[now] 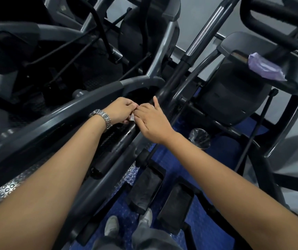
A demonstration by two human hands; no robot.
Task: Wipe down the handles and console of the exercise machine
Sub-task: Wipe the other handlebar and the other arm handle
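Your left hand (121,110), the one with the watch (101,116), pinches a small white wipe (131,118) with curled fingers. The black handle (114,144) lies directly under this grip. Its long axis runs from the grip down toward you and, past it, up and away. Your right hand (152,121) meets the wipe from the right; whether it also pinches, I cannot tell. I think the left hand is better placed for the stroke.

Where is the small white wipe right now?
In the head view the white wipe sits near the centre, pinched by the left hand against the dark handle bar, with the right hand just beside it.
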